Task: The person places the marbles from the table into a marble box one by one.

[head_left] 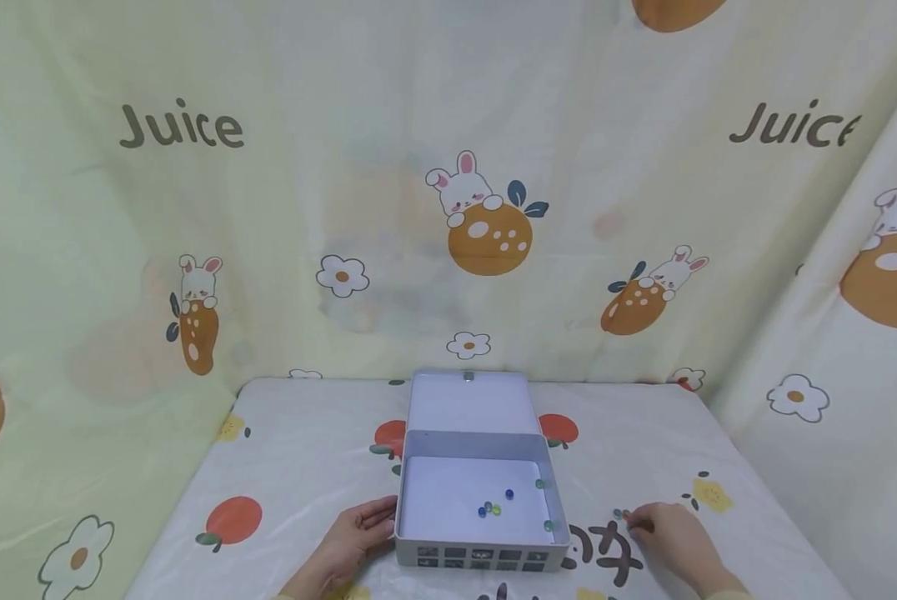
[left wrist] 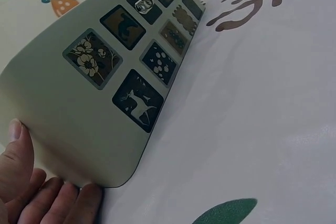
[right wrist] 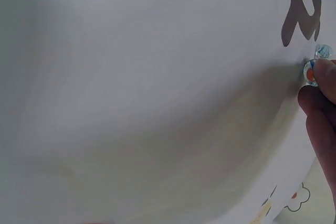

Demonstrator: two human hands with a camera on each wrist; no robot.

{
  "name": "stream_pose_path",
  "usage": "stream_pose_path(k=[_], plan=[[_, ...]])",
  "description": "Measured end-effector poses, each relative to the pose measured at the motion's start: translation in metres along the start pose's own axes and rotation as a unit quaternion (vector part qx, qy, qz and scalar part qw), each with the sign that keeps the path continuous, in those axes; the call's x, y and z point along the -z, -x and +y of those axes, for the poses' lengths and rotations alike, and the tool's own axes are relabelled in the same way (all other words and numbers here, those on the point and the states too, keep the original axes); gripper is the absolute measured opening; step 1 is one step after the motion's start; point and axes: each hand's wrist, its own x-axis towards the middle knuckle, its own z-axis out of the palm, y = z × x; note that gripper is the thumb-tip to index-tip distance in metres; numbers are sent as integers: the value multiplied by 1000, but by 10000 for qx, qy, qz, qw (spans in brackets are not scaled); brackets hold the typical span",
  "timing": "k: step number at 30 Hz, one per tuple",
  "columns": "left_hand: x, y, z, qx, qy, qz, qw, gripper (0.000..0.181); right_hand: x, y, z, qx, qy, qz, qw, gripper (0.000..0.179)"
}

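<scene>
A light-coloured tin box [head_left: 482,553] stands with its lid [head_left: 471,402] folded back. Several glass marbles, blue, green and yellowish, lie inside, among them a dark blue marble [head_left: 509,494]. My left hand [head_left: 349,537] rests against the box's left side; in the left wrist view its thumb [left wrist: 20,153] and fingertips touch the wall near the bottom corner. To the right of the box, my right hand [head_left: 674,533] pinches a clear marble with an orange swirl [right wrist: 310,73] between thumb and finger, low at the cloth. A light blue marble [right wrist: 324,51] lies right beside it.
A white printed cloth [head_left: 306,467] with fruit and dark lettering covers the table. Behind it hangs a patterned curtain [head_left: 388,208], and another stretch of curtain [head_left: 861,400] borders the right side. The box's front wall carries small dark picture squares [left wrist: 139,100].
</scene>
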Motion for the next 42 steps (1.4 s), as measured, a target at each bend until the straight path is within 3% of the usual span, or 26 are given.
stream_pose_path(k=[7, 14, 17, 21, 26, 31, 42], plan=[[2, 0, 1, -9, -18, 53, 10000, 62, 24, 5, -3, -52, -673, 397, 9969, 9], [8, 0, 1, -31, -14, 57, 10000, 64, 52, 11, -15, 12, -1598, 920, 9829, 20], [10, -1, 1, -7, 7, 88, 10000, 64, 57, 7, -30, 91, -1858, 866, 9787, 24], [9, 1, 1, -61, -42, 78, 9999, 64, 60, -4, -68, 326, -2167, 530, 9743, 21], [6, 1, -1, -184, -41, -91, 9998, 67, 55, -22, -120, 728, -2175, 265, 9730, 15], [4, -3, -7, -210, 131, -182, 9995, 66, 49, -41, -155, 1111, -1935, 229, 9745, 13], [2, -5, -6, -94, 221, -46, 9997, 62, 46, -49, -177, 1066, -1788, 342, 9775, 13]])
